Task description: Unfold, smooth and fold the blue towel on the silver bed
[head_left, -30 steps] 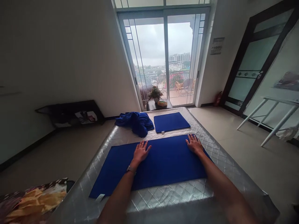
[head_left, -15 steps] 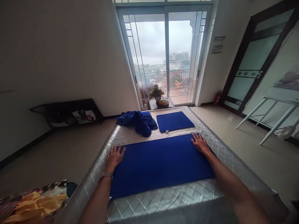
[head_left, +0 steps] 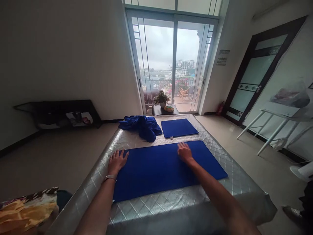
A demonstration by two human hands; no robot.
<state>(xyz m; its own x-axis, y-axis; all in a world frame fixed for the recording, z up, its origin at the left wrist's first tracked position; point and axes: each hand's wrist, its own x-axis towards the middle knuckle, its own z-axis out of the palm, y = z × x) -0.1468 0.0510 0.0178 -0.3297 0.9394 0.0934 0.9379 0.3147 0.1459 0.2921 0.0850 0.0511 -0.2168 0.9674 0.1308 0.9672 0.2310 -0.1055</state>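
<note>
A long folded blue cloth (head_left: 156, 166) lies flat across a silver quilted table cover (head_left: 168, 204). My left hand (head_left: 118, 162) rests on the cloth's left end near its far corner, fingers spread, holding nothing. On the cloth, right of its middle and close to the far edge, is my right hand (head_left: 185, 152), its fingers pointing away and nothing in its grasp. Beyond the far edge lies a smaller folded blue cloth (head_left: 179, 127) with a white tag. To the left of that sits a crumpled heap of blue cloth (head_left: 143, 127).
A small black table (head_left: 156, 111) with a potted plant (head_left: 162, 98) stands behind the covered surface, before a glass sliding door (head_left: 160, 49). Colourful cloths (head_left: 26, 212) are piled at lower left. On the right are a white-legged table (head_left: 276, 130) and a fire extinguisher (head_left: 220, 108).
My right hand has moved left from the long cloth's far right corner towards its middle. The left hand stays at the left end. The camera view has shifted slightly.
</note>
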